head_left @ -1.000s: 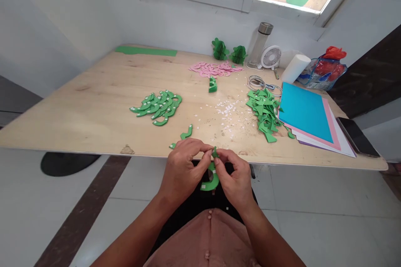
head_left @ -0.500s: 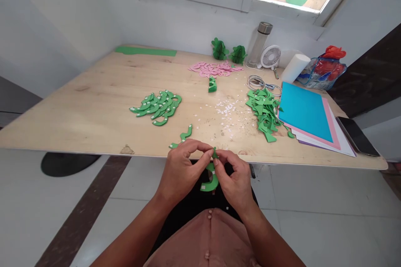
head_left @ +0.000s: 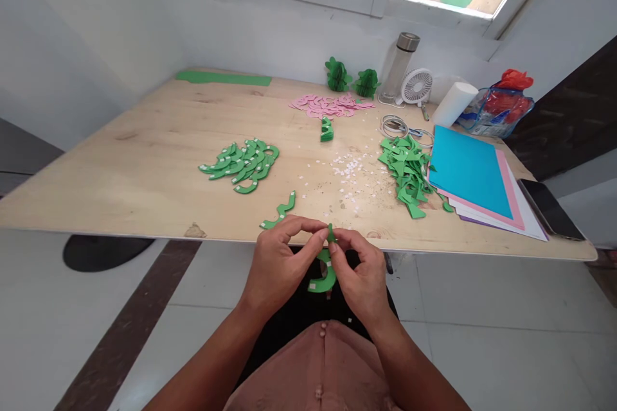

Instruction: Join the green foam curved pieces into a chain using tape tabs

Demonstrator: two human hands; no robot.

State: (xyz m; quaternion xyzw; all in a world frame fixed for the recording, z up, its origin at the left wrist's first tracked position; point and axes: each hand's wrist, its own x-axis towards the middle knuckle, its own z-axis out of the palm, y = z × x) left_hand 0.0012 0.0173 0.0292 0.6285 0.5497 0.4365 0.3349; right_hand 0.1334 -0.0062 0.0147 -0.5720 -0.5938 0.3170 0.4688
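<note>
Both hands meet at the table's front edge. My left hand (head_left: 284, 257) pinches the upper end of a curved green paper piece (head_left: 324, 284), and my right hand (head_left: 359, 276) pinches the same end from the other side. The piece hangs below the fingertips over my lap, with small white squares on it. Part of it is hidden by the fingers. Just beyond my left hand lies a zigzag green piece (head_left: 281, 210) with white squares. Further left is a pile of curved green pieces (head_left: 245, 162).
On the table (head_left: 159, 173) are tiny white paper bits (head_left: 348, 167), green scraps (head_left: 407, 173), pink cutouts (head_left: 321, 106), blue sheets (head_left: 467, 167), a phone (head_left: 549, 209), scissors (head_left: 419, 135), a bottle (head_left: 398, 67) and a small fan (head_left: 416, 87).
The hanging green piece has shifted up very slightly, and a little more green shows between my fingertips. Both hands keep nearly the same place.
</note>
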